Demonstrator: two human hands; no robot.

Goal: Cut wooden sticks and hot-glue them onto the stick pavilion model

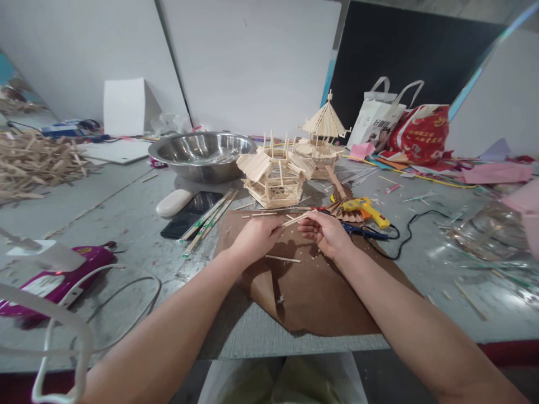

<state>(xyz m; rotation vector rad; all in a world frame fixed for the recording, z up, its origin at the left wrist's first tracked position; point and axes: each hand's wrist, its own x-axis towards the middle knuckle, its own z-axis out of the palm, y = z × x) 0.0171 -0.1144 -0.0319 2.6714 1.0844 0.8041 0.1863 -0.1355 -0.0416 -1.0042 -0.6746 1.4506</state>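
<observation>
Between my hands, above a brown sheet (328,297), is a small bundle of thin wooden sticks (293,220). My left hand (260,235) pinches its left end, and my right hand (323,231) has its thumb and finger closed on the other end. A single loose stick (283,258) lies on the sheet below them. Just beyond my hands stands a partly roofed stick pavilion (275,179) with bare upright posts. Behind it is another stick model with a pointed roof (326,120). A yellow glue gun (365,211) rests to the right of my right hand.
Left of the sheet lie packs of sticks (210,220), a black phone (191,215) and a white oval case (173,202). A steel basin (204,157) stands behind. Loose sticks (36,165) are heaped far left; bags (421,134) stand back right. Cables (410,235) cross both sides.
</observation>
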